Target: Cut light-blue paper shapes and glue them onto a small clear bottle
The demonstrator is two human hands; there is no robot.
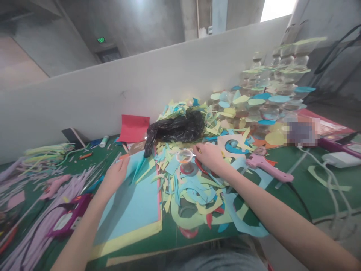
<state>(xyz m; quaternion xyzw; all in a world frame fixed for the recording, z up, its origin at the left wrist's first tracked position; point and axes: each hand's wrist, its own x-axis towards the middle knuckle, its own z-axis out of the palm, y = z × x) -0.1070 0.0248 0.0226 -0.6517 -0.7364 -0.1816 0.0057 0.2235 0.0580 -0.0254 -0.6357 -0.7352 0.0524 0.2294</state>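
Note:
My left hand is closed at the upper left of a stack of coloured paper. A curled piece of blue paper runs from its fingers, above the flat blue sheet. Scraps surround a clear plastic cup with a red base. Right beside its rim, my right hand has its fingers pinched together; something small and yellowish shows at the fingertips, too blurred to name. Under that hand, a red curved handle is partly hidden.
Behind the scraps lies a black plastic bag. A pink glue gun rests at right, its cord trailing to the front. Stacked clear cups with paper discs rise at back right. Lilac strips and a purple device lie left.

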